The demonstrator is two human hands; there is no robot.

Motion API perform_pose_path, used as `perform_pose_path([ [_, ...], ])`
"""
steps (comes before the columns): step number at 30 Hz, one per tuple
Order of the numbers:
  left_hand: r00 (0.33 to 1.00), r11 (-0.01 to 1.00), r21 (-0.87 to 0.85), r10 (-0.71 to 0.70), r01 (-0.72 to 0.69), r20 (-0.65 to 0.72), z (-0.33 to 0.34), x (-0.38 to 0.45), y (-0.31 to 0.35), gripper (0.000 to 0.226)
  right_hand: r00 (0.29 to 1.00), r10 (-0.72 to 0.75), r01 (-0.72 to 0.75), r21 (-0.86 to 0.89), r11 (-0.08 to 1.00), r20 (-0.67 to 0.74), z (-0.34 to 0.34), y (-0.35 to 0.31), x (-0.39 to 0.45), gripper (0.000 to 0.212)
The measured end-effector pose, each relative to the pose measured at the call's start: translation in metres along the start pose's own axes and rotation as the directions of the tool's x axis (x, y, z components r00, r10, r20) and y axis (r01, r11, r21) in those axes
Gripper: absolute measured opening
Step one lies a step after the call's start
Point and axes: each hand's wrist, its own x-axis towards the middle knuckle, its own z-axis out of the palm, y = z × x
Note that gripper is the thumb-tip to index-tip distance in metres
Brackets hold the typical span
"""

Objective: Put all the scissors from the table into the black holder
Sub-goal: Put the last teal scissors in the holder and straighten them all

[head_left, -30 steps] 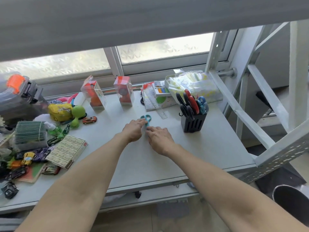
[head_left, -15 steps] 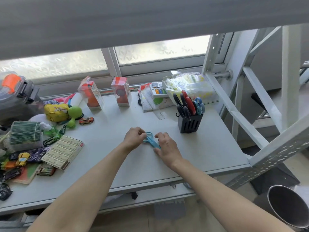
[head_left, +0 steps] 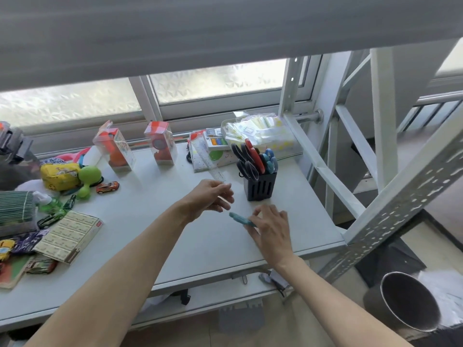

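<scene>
A small pair of blue scissors (head_left: pixel 239 218) is gripped in my right hand (head_left: pixel 271 232), just above the white table (head_left: pixel 140 216). The blue end sticks out to the left of my fingers and is blurred. My left hand (head_left: pixel 209 196) hovers a little up and left of the scissors, not touching them, fingers loosely curled and apart with nothing clearly in them. The black holder (head_left: pixel 260 187) stands upright behind my right hand. Several scissors with black, red and blue handles (head_left: pixel 253 159) are in it.
A clear ruler (head_left: pixel 218 174) lies just beyond my left hand. Toy boxes (head_left: pixel 160 144), a stationery pack (head_left: pixel 213 152) and a plastic bag (head_left: pixel 260 134) line the back edge. Toys, a toy car (head_left: pixel 107 187) and a flat box (head_left: pixel 71 235) crowd the left. White metal frame bars (head_left: pixel 323 169) stand at the right.
My right hand has moved the blue scissors right, toward the holder. My left hand has let go of them and risen. The camera has moved closer.
</scene>
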Motion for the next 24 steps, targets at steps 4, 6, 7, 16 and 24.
perform_pose_path([
  [4,0.993,0.999,0.049,-0.003,0.009,-0.121,0.013,0.008,-0.003,0.02,0.979,0.178,-0.146,0.275,0.95,-0.095,-0.024,0.025,-0.004,0.014],
  [6,0.992,0.998,0.056,0.0,0.007,-0.129,0.021,0.013,-0.006,0.036,0.936,0.32,-0.238,0.407,0.882,-0.145,-0.041,0.033,0.005,0.013],
  [7,0.992,0.999,0.051,0.018,-0.012,-0.123,0.025,0.015,-0.006,0.049,0.911,0.372,-0.257,0.461,0.849,-0.177,-0.05,0.036,0.012,0.012],
  [16,0.983,0.984,0.095,0.158,-0.149,-0.091,0.051,0.032,0.02,0.049,0.875,0.474,-0.304,0.646,0.7,-0.102,-0.095,0.043,0.118,0.039],
  [24,0.976,0.974,0.125,0.199,-0.187,-0.091,0.049,0.035,0.026,0.046,0.966,0.259,-0.23,0.434,0.871,-0.008,-0.101,0.048,0.139,0.041],
])
